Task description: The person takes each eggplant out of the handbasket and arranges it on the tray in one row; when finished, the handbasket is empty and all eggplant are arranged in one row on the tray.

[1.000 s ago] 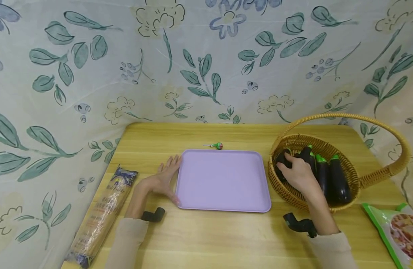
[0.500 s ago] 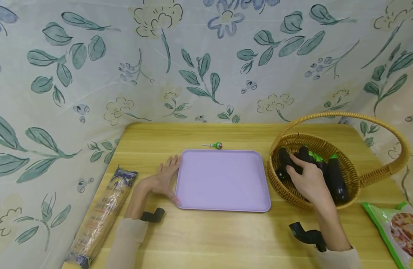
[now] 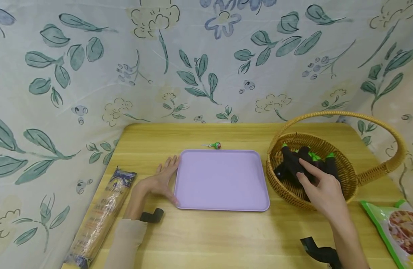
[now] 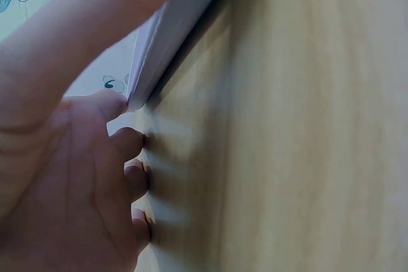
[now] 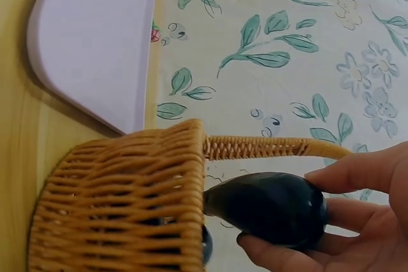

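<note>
My right hand grips a dark eggplant over the wicker basket. In the right wrist view, thumb and fingers curl round the fat end of that eggplant, and its narrow end points toward the basket rim. Several more eggplants with green caps lie inside the basket, partly hidden by the hand. My left hand rests at the left edge of a lilac tray, fingers spread, with thumb and index finger against its side.
Behind the tray lies a lollipop in a green wrapper. A long clear pack of noodles is at the left table edge. A green-and-white food bag sits at the right front. The basket's tall handle arches over it.
My right hand has drawn back toward the front right, lifting the eggplant from the left side of the basket's contents and tilting it. The left hand has stayed at the tray.
</note>
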Demonstrator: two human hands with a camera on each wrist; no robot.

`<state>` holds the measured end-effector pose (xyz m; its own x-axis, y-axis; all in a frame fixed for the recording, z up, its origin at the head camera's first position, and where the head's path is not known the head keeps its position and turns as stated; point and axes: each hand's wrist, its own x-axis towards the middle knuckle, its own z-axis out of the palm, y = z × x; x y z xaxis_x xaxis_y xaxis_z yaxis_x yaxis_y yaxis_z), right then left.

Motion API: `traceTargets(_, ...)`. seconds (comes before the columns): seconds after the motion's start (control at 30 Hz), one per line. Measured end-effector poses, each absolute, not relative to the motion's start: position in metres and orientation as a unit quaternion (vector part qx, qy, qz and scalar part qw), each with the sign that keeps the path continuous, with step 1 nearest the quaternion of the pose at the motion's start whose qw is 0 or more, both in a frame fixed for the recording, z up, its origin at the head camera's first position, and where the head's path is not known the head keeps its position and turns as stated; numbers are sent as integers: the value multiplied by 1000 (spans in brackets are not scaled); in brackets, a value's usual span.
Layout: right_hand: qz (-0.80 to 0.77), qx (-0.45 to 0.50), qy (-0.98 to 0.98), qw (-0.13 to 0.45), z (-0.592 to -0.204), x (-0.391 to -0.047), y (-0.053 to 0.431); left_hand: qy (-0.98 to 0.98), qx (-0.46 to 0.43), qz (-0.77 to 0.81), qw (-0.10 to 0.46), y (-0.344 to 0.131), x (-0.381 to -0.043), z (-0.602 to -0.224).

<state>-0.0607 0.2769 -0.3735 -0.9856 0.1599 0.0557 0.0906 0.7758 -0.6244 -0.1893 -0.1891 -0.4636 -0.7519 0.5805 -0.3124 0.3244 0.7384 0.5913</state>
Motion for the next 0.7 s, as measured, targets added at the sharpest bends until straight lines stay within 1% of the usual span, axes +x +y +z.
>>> traceTargets(0.1, 345, -71, -934, 58, -370, -49, 282, 899, 254, 260, 243, -189, -189, -463)
traceTargets(0.2, 365, -73, -927, 48, -366, -36, 289, 900, 257, 260, 239, -189, -188, -463)
traceTargets(0.33, 380, -84, -921, 14, -359, -20, 298, 900, 259, 259, 238, -190, -188, -464)
traceTargets(0.5, 381, -104, -917, -53, -351, -3, 307, 898, 259, 261, 240, -190, -189, -464)
traceTargets(0.6, 397, -73, -913, -50, -350, 4, 305, 898, 259, 263, 240, -191, -189, -464)
traceTargets(0.7, 422, -13, -906, -21, -349, 4, 291, 897, 260, 264, 239, -190, -189, -465)
